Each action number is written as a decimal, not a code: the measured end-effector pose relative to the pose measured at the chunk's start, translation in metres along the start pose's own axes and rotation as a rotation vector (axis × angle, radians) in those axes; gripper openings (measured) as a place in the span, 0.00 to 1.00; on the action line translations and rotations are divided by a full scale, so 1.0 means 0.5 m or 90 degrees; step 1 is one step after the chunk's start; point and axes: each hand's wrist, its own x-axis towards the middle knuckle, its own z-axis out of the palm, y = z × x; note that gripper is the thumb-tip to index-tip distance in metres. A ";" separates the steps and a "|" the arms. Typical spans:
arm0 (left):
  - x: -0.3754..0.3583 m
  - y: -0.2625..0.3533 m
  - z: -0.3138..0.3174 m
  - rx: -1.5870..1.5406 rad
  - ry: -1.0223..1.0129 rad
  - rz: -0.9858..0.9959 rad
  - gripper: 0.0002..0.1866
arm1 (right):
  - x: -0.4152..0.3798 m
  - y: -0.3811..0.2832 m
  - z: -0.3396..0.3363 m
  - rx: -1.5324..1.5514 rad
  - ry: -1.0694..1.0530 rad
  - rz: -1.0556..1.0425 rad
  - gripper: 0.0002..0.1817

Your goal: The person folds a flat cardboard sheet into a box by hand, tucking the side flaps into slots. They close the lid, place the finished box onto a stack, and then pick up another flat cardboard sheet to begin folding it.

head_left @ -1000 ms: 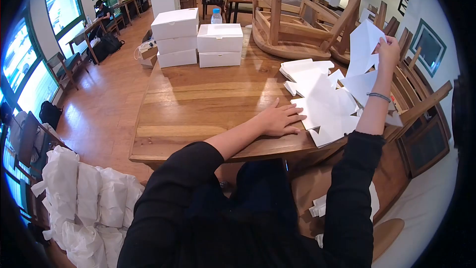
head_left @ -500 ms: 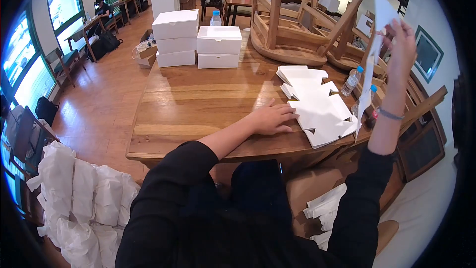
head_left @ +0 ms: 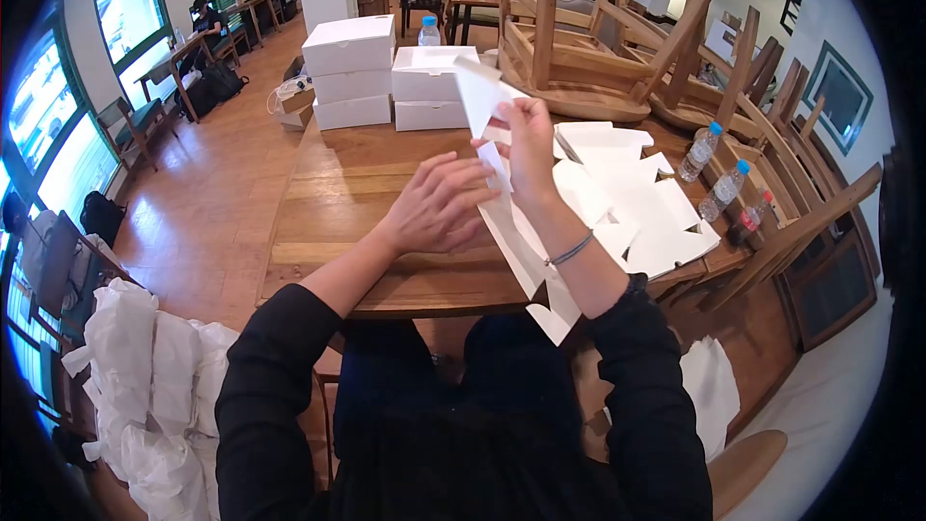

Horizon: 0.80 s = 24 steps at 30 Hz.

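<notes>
My right hand (head_left: 528, 145) pinches an unfolded white cardboard box blank (head_left: 479, 95) near its upper end. The blank stands tilted over the front of the table, its lower flaps reaching past the table edge. My left hand (head_left: 442, 201) is beside it with fingers spread and slightly bent, fingertips right at a small flap. Part of the blank is hidden behind my right hand and forearm. Just right of my right arm lies a pile of flat white box blanks (head_left: 666, 222) on the wooden table (head_left: 333, 183).
Folded white boxes (head_left: 352, 87) stand stacked at the table's back left, a water bottle (head_left: 429, 31) behind them. More bottles (head_left: 721, 191) line the right side. Upturned wooden furniture (head_left: 579, 68) fills the back right. White wrapped bundles (head_left: 154, 376) lie at lower left.
My right hand has brought the blank from the far right to the middle, in front of me. My left hand has lifted off the table beside the pile and moved left to meet it.
</notes>
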 end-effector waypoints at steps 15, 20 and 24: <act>-0.009 0.011 0.008 -0.215 -0.186 -0.025 0.08 | -0.103 -0.026 -0.105 -0.423 -0.300 0.187 0.20; -0.010 -0.016 0.002 -0.306 -0.245 -0.139 0.11 | -0.245 -0.127 -0.190 -0.463 -0.320 0.109 0.26; -0.010 -0.016 -0.002 -0.334 -0.259 -0.206 0.15 | -0.324 -0.162 -0.240 -0.467 -0.360 0.076 0.35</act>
